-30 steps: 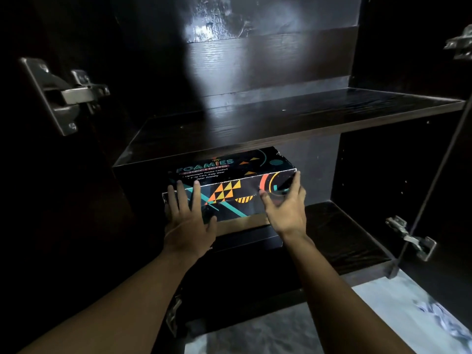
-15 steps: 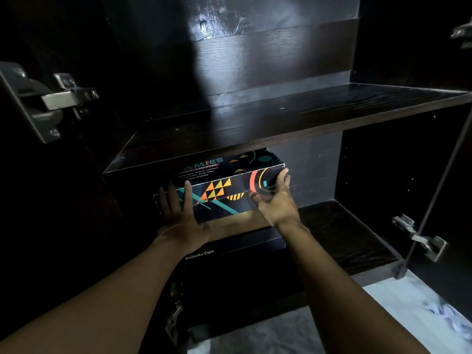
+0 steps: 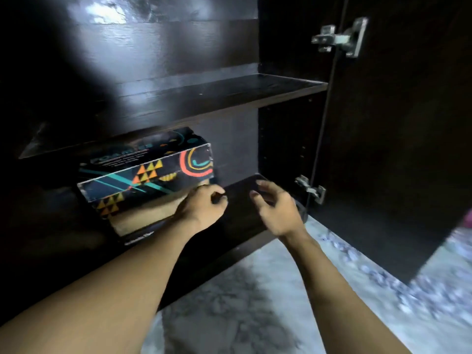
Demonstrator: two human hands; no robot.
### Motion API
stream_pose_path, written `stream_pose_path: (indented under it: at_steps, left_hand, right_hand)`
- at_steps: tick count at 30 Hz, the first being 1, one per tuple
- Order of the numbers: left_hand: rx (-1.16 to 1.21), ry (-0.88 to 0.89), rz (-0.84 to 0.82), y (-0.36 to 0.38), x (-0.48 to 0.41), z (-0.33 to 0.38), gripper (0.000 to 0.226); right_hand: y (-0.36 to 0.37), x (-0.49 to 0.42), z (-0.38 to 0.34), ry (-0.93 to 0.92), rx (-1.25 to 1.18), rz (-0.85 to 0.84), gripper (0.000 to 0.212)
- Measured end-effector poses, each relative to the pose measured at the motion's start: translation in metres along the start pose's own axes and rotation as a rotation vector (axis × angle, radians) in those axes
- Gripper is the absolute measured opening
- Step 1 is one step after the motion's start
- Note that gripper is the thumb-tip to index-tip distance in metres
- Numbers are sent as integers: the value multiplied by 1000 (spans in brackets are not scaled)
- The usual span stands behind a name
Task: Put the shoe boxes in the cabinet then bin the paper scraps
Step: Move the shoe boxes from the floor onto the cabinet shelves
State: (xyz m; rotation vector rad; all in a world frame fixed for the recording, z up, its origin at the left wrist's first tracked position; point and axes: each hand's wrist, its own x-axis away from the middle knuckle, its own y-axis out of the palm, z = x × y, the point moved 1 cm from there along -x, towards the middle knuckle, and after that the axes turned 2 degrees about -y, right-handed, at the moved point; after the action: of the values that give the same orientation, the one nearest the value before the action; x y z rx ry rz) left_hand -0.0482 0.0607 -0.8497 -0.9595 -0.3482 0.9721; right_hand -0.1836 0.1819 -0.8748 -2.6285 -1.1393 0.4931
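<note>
Dark wood: cabinet point(image 3: 286, 85), door open on its right, one shelf board across the middle.
Landmark: patterned shoe box point(image 3: 145, 175), black card with orange triangles and teal lines; every place below is told from it.
Box position: inside the cabinet, under the shelf board, stacked on a darker box point(image 3: 139, 240) whose front edge shows just below it.
Box axis: long side runs left to right along the cabinet front, tilted a little up toward its right end.
Left hand point(image 3: 201, 208): at the box's lower right corner, fingers curled loosely; it appears to touch or nearly touch the box, and I cannot tell whether it pinches anything.
Right hand point(image 3: 277, 210): well to the right of the box, apart from it, fingers spread and empty, over the bare cabinet floor.
Key relation: box lies to the left of both hands; the left one is nearer.
Judgement: this box looks stowed, so hands likely turn away next.
Paper scraps: none clearly seen; pale blurred bits on the marble floor point(image 3: 229, 315), lower right of the box, may be them.
Risk: top box sits slightly askew on its base.
</note>
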Motion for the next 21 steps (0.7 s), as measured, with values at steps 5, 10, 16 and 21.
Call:
stream_pose_path:
  at_steps: [5, 10, 16, 21]
  left_hand:
    - [256, 166, -226, 73, 26, 78, 12]
    - [449, 279, -466, 144, 85, 156, 13]
    - [392, 530, -739, 193, 153, 257, 8]
    - [310, 705, -923, 225, 218, 337, 12]
  right_hand:
    - [-92, 72, 34, 88, 21, 176, 38]
    - [-178, 158, 55, 190, 121, 400, 33]
    - [-266, 253, 74, 339, 354, 566, 41]
    - [-323, 334, 72, 468, 449, 701, 36]
